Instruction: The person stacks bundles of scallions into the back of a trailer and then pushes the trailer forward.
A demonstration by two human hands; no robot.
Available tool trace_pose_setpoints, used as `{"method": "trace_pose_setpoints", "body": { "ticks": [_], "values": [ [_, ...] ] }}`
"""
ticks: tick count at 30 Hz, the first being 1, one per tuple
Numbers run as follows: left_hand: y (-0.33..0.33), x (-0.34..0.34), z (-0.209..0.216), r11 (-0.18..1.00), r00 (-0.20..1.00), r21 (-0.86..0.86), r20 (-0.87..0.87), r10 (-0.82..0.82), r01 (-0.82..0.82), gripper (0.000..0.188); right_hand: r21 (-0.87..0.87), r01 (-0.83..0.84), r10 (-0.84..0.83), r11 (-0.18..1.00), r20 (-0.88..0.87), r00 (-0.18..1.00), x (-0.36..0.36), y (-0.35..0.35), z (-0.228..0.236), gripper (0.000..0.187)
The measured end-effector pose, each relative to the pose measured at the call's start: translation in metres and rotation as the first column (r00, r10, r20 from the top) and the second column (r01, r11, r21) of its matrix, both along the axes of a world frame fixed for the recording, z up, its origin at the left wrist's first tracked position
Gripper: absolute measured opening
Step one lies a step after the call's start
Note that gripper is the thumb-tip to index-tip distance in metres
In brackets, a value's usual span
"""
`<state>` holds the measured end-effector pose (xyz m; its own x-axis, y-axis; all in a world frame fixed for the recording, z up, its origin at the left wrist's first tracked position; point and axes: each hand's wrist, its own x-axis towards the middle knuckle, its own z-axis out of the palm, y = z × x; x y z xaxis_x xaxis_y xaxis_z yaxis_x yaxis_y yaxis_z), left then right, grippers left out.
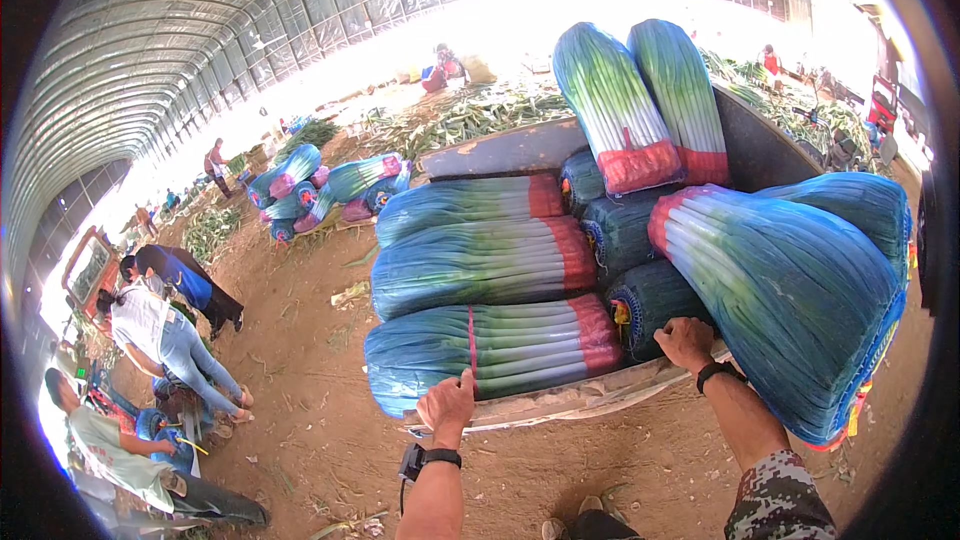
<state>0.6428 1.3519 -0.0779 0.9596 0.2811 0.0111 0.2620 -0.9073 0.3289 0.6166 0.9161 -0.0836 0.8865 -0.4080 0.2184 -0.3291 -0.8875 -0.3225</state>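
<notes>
Long mesh sacks of green onions lie in a cart bed with a wooden side board (560, 402). My left hand (447, 406) is closed at the near edge, against the nearest lying sack (525, 345), beside its pink band (472, 335). What its fingers grip is hidden. Curled fingers of my right hand (687, 344) rest by the end of a dark blue sack (652, 302); whatever they hold does not show. Just right of that hand, a large sack (790, 290) leans out over the cart's side, its red-netted end pointing up and left.
Two more sacks (620, 110) lean up at the cart's far end, by a dark panel (505, 145). More bundles (325, 185) lie on the dirt floor beyond. Several people (160, 330) stand or bend at the left. Loose green onions (470, 115) cover ground at the back.
</notes>
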Motion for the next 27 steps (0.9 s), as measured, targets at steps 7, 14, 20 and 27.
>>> {"method": "trace_pose_setpoints", "body": {
  "ticks": [7,14,20,27],
  "values": [
    [-0.001,-0.001,-0.001,1.000,0.999,-0.006,0.047,0.005,-0.005,0.056,0.025,0.008,-0.008,1.000,0.000,1.000,-0.001,0.001,0.002,0.028],
    [0.002,0.000,-0.007,1.000,0.998,0.017,0.067,0.004,-0.005,0.056,0.027,0.017,-0.015,1.000,-0.044,0.999,-0.003,0.006,0.013,0.031],
    [0.002,0.001,-0.008,1.000,0.997,0.015,0.079,-0.005,0.004,0.054,0.045,0.020,-0.018,0.999,-0.032,0.999,-0.004,0.005,0.012,0.031],
    [0.002,0.001,-0.010,1.000,0.996,0.023,0.090,0.005,-0.007,0.055,0.033,-0.015,0.015,0.999,0.014,1.000,-0.004,0.006,0.012,0.030]
  ]
}}
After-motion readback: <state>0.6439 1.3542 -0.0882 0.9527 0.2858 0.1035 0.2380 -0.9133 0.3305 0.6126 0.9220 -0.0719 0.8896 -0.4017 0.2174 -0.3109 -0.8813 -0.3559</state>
